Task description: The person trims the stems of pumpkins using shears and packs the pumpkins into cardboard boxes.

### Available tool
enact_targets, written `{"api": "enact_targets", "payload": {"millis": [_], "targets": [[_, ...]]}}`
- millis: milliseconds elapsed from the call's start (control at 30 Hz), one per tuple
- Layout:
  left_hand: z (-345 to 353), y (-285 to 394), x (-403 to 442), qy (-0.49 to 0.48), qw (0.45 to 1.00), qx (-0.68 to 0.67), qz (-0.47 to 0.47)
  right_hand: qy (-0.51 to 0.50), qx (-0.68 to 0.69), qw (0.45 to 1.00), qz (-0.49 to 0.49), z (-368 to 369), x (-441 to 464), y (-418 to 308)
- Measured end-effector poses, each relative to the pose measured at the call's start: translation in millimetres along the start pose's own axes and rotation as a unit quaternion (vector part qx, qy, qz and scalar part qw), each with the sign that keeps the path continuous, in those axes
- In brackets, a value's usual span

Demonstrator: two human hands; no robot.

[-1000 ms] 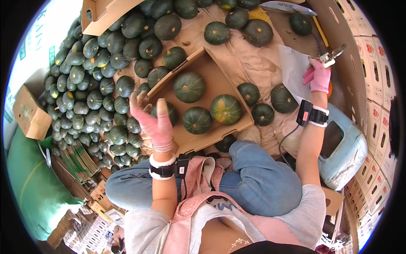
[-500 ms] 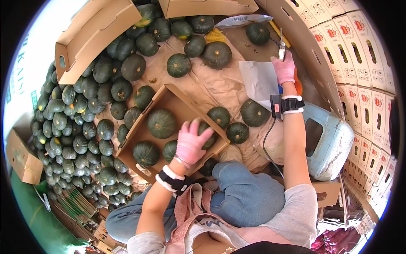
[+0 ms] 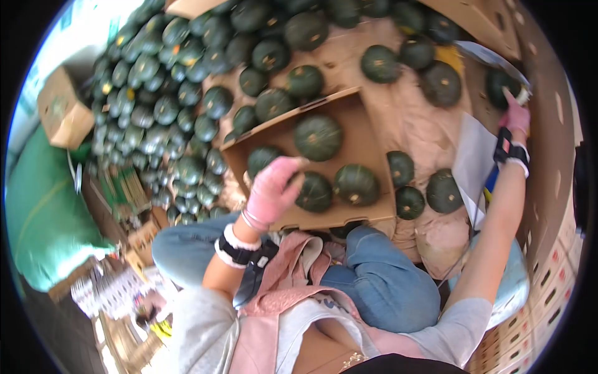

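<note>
My left hand (image 3: 273,190), in a pink glove, hovers over the near left part of an open cardboard box (image 3: 367,124). Its fingers are loosely bent and apart, with nothing seen between them. Inside the box sit several dark green kabocha squashes (image 3: 318,138); one (image 3: 265,159) is partly behind my left fingers. At the far right, my gloved right hand (image 3: 516,117) has its fingers against another kabocha squash (image 3: 500,87) beside the cardboard wall. Blur and the squash hide part of that grip.
A large heap of kabocha squashes (image 3: 146,67) covers the left and back. Several more, including one (image 3: 445,190), lie right of the box on brown paper (image 3: 414,124). A tall cardboard wall (image 3: 542,168) stands on the right, and a green sack (image 3: 53,206) on the left.
My view has turned to the left. My left hand has lifted off a squash in the box. My right hand has moved onto the far squash; the silver clippers it held are no longer visible.
</note>
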State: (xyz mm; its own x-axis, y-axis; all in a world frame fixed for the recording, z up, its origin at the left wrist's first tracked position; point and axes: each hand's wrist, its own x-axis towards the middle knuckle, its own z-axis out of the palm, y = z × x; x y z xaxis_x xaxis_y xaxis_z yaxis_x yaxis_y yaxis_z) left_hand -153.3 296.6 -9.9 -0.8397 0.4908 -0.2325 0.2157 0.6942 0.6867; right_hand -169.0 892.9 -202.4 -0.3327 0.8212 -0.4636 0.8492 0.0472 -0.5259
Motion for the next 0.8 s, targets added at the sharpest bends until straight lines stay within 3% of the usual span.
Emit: {"api": "enact_targets", "payload": {"millis": [67, 133, 233, 267, 333, 400, 633, 733, 767, 800], "targets": [[-15, -20, -4, 0.07, 0.995, 0.067, 0.01, 0.107, -0.071, 0.972, -0.195, 8, -21, -5], [-26, -23, -3, 0.104, 0.99, 0.024, -0.092, 0.229, -0.152, 0.892, -0.359, 18, -36, -8], [-30, -33, 4, 0.138, 0.985, 0.012, -0.103, 0.063, -0.12, 0.901, -0.413, 23, -78, -41], [-28, -32, 7, 0.143, 0.985, 0.007, -0.098, 0.057, -0.117, 0.893, -0.431, 28, -97, -53], [-18, -30, 11, 0.106, 0.989, 0.0, -0.099, 0.084, -0.257, 0.888, -0.371, 46, -109, -69], [-2, -32, 13, 0.09, 0.994, 0.046, -0.033, 0.101, -0.267, 0.906, -0.312, 61, -131, -82], [16, -10, 10, 0.045, 0.999, -0.013, 0.018, 0.135, -0.149, 0.922, -0.331, 60, -140, -70], [27, 5, 13, 0.035, 0.978, -0.198, -0.053, 0.138, -0.054, 0.943, -0.299, 50, -145, -54], [30, 15, 19, 0.027, 0.973, -0.224, -0.037, 0.136, -0.026, 0.949, -0.284, 43, -148, -52], [39, 16, 24, -0.029, 0.959, -0.279, -0.038, 0.113, 0.014, 0.955, -0.272, 35, -152, -48]]}}
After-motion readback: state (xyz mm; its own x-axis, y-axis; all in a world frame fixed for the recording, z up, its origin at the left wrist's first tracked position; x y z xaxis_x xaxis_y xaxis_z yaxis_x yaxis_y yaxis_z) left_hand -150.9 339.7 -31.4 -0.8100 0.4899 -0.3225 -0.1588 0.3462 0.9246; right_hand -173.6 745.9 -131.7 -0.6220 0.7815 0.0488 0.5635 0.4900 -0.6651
